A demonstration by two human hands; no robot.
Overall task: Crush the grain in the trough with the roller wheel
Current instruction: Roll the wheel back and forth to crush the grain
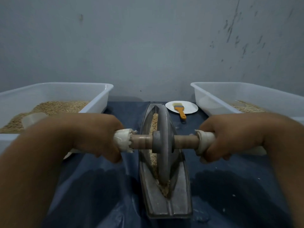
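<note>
Grain (154, 125) lies in the groove of the long boat-shaped metal trough (180, 191), showing pale and coarse beyond the roller wheel (163, 142) and again in a small heap at the near tip of the groove. Trough runs straight away from the viewer down the middle of a dark blue cloth-covered table (102, 186), with bare cloth on both sides of it. Wheel is a grey, dull metal disc standing on edge in the groove, at about mid-length, with groove open ahead and behind. A wooden axle (141, 142) passes through its hub; both ends are wrapped in frayed white cloth. Left hand (98, 135) is curled round the left wrap, right hand (230, 137) curled round the right wrap, knuckles up, each just clear of the trough's rim.

Left white plastic tub (98, 94) holds a bed of grain and a translucent scoop (32, 120); its near corner sits close behind the left hand. Right white plastic tub (213, 94) holds a thinner layer. Between it and the trough's far end, a white round plate (190, 107) carries a yellow-handled brush (180, 111), handle overhanging the rim. Grey scuffed wall (148, 46) closes the far edge
</note>
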